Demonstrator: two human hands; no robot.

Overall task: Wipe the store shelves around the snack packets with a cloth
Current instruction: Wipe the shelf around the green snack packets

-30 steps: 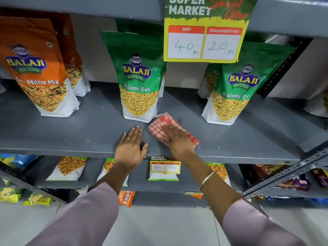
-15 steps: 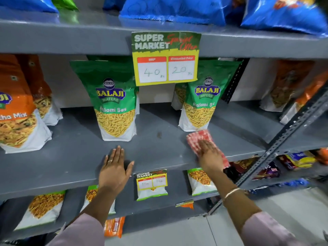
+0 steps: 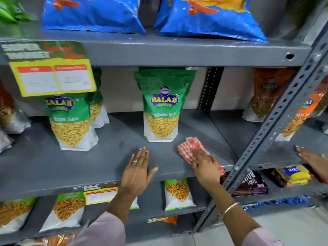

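Observation:
My right hand presses a red-and-white checked cloth flat on the grey middle shelf, near its right end. The cloth lies just right of and in front of a green Balaji Ratlami Sev packet that stands upright. My left hand rests flat on the shelf's front edge, fingers spread, holding nothing. A second green packet stands further left, with another behind it.
A slanted perforated metal upright crosses just right of the cloth. Another person's hand rests on the neighbouring shelf at far right. Blue packets sit on the shelf above, a price sign hangs left, and small packets fill the shelf below.
My right hand has slid the cloth rightward along the shelf, from in front of the left green packet to beside the right one. My left hand followed right. The view swung right and up.

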